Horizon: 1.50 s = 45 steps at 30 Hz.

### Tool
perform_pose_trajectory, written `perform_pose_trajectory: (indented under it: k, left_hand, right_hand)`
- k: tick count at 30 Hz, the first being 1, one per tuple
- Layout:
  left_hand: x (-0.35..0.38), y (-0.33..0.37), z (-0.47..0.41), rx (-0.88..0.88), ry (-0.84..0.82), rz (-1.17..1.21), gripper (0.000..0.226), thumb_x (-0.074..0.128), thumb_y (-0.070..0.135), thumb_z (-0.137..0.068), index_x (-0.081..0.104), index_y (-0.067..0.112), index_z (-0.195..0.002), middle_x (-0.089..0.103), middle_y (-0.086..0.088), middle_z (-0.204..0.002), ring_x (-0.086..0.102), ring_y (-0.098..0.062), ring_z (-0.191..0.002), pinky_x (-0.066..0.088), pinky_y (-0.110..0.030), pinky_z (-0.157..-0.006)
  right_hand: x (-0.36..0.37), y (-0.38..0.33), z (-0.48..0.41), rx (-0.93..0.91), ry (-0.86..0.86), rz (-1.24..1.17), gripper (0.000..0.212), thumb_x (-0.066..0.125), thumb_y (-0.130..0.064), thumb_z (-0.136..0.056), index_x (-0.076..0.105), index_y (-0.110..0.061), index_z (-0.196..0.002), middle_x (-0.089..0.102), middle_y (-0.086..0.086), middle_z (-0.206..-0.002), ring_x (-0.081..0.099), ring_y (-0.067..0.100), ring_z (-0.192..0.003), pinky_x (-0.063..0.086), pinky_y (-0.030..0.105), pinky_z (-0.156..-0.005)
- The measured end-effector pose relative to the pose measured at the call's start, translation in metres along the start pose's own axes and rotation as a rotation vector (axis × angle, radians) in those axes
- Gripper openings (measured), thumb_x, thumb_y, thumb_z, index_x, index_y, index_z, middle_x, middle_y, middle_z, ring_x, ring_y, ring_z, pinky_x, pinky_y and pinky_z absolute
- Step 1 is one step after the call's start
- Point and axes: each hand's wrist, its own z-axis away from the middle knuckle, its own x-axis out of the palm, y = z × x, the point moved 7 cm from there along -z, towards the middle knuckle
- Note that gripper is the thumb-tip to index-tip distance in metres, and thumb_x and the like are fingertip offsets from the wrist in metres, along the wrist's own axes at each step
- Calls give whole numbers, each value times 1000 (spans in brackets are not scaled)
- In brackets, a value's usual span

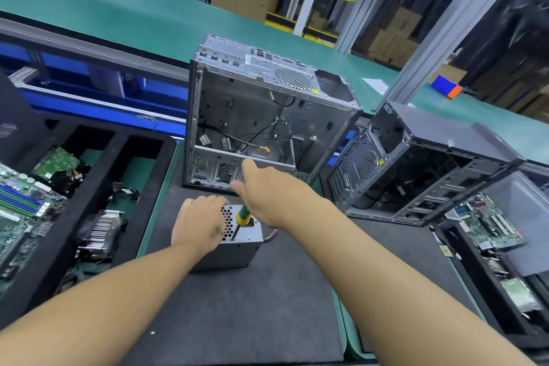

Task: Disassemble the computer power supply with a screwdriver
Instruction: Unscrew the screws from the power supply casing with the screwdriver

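We've got the power supply (pixel 234 255) sitting on the dark tabletop mat (pixel 237 306), just in front of an open computer case (pixel 252 116). Our left hand (pixel 200 224) lies over its top with the fingers curled over the far edge, grip clasping the box. Our right hand (pixel 267 196) has its grip wrapped round the green-and-yellow handle of the screwdriver (pixel 241 217), shaft slanting down onto the perforated top face. A second case (pixel 430 163) lies to the right, and circuit boards (pixel 23 202) fill the tray on the left.
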Motion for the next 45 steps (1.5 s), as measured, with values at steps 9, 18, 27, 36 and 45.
perform_pose_trajectory:
  k: [9,18,27,36,45]
  left_hand:
    - [12,0,-1,2,-24,-64,27,54,11,-74,40,28,-89,47,10,-80,50,-19,-81,27,-32,-71]
    - [15,-1,0,-7,-32,-59,27,55,13,-75,43,28,-95,56,9,-92,54,-19,-90,29,-33,-74]
    - [16,-1,0,-10,-27,-63,25,54,13,-77,40,28,-91,57,9,-92,53,-18,-88,28,-32,-73]
    - [15,-1,0,-8,-26,-53,27,52,14,-79,32,28,-89,57,8,-93,52,-19,-89,24,-32,-72]
    - [14,-1,-1,-15,-48,-25,26,53,12,-76,39,28,-90,52,9,-88,52,-18,-91,30,-32,-77]
  right_hand:
    - [-2,-3,3,-26,-91,-24,23,46,-35,-96,38,-16,-106,46,8,-109,48,31,-91,41,39,-74]
    - [-1,-10,-1,-85,-128,-58,20,47,-15,-91,43,-16,-110,46,6,-113,44,27,-103,45,44,-86]
    - [2,-11,-6,-90,-54,23,7,38,-20,-98,39,-14,-102,48,7,-96,52,34,-84,45,43,-70]
    - [-4,-10,-7,-20,18,116,20,34,-35,-102,38,-15,-99,52,5,-94,54,34,-82,41,41,-67]
    - [-5,-10,-6,21,8,124,22,37,-40,-97,38,-19,-101,50,4,-108,54,33,-90,42,40,-73]
